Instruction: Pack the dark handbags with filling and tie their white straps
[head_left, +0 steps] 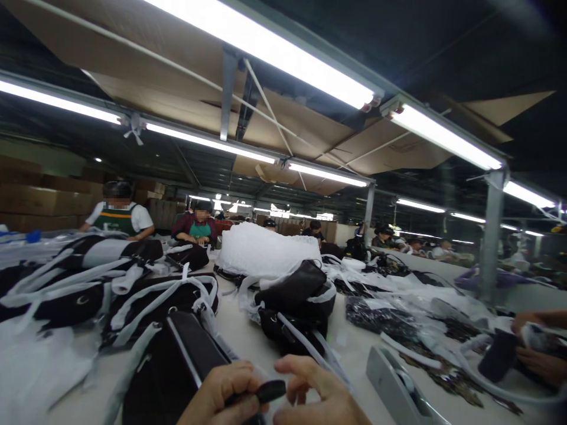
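My left hand point(225, 392) is closed on a short black strap point(271, 391), whose rounded end sticks out past the fingertips to the right. Just beside that end is my right hand point(321, 392), its fingers curled but apart, with nothing I can make out between them. Something pale and see-through lies between the hands, too blurred to name. Directly behind my left hand a black bag point(153, 378) with a light piping line rests on the table. Another black bag point(296, 301), its straps wrapped in white paper, sits beyond my right hand.
A grey tape dispenser point(394, 383) stands right of my hands. Several wrapped black bags point(163, 301) crowd the left. White wrapping sheets point(268, 248) are stacked behind. Metal hardware point(456, 381) lies at right, near a co-worker's hands point(538, 348). Other people sit farther back.
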A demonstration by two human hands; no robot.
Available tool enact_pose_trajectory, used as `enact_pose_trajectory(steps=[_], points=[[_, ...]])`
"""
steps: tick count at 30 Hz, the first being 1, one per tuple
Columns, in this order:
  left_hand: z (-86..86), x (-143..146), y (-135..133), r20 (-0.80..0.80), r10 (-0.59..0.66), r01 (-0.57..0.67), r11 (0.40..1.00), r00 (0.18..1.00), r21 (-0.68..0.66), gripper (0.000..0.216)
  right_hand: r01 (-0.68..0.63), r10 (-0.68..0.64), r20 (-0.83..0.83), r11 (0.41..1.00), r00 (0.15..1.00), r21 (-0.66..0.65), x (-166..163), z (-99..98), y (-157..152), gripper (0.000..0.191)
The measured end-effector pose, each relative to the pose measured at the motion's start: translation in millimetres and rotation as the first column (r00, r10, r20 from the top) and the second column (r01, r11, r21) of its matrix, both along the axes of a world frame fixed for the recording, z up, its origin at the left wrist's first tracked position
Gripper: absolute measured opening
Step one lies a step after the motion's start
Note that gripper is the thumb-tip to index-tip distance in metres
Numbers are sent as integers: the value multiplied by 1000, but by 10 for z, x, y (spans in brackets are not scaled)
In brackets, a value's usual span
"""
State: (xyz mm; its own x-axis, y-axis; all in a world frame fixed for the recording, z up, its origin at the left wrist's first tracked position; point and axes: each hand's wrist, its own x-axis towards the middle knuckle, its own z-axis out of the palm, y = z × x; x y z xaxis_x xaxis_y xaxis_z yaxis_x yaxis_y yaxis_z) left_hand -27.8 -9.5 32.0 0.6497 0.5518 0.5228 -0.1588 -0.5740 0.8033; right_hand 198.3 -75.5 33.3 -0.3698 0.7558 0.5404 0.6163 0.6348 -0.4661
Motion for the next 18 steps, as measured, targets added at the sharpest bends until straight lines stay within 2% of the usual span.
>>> enact_pose_trajectory(steps=[2,3,6,8,11,13,18], points=[[-4,1,-13,-8,1,-1,1000,1000,5,16,-102,99,29,985,995,139,-12,31,-4,22],[-5,-4,-17,-17,4,-4,1000,1000,6,17,-123,127,-12,981,992,152,-13,50,-6,25],[-23,-33,-15,-85,55,-53,998,995,19,16,-72,67,-262,997,963,-9,7,127,-26,28],[-48,-43,-7,-137,123,-108,988,983,107,17,32,-51,-291,997,955,-70,29,200,-63,25],[-76,-20,-13,-145,216,-154,924,965,351,17,219,-212,-82,971,974,95,61,300,-156,25],[-74,13,-38,-123,256,-171,866,959,470,15,288,-302,47,938,952,191,80,322,-229,27],[-47,88,-103,-72,328,-231,788,942,570,19,403,-475,262,870,840,284,129,234,-373,19]])
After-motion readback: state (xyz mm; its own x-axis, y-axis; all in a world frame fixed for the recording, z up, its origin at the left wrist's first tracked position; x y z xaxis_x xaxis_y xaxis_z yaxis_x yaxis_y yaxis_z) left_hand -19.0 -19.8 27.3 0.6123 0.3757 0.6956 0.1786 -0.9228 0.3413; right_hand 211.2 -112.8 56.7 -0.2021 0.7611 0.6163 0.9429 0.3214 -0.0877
